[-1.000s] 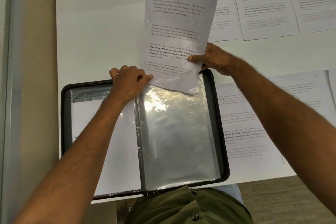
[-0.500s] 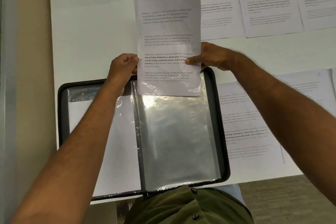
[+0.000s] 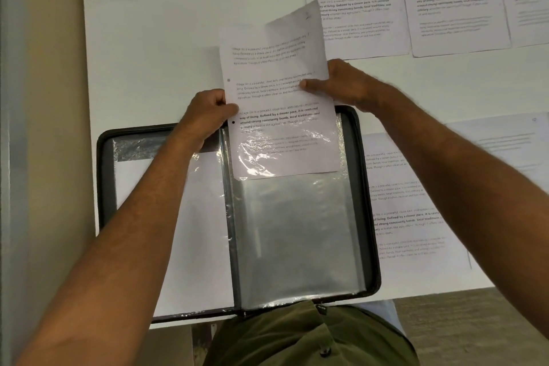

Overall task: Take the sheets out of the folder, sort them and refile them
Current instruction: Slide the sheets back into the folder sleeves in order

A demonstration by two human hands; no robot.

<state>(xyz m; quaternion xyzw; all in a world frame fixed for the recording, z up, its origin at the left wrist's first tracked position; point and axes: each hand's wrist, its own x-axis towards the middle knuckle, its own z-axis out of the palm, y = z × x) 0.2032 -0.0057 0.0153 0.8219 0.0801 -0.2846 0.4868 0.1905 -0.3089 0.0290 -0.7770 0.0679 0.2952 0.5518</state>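
- Printed sheet (image 3: 279,104) stands partway in the clear sleeve (image 3: 297,232) on the right side of the open black folder (image 3: 104,187); its top right corner bends over
- Left hand (image 3: 205,116) pinches the sheet's left edge, fingers curled
- Right hand (image 3: 341,83) pinches its right edge, thumb on the print
- More printed sheets (image 3: 454,12) lie on the white tabletop (image 3: 178,24) beyond and to the right

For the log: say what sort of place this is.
Probably an office or study desk: a white table, printed sheets laid out in rows, and an open display folder with clear sleeves.
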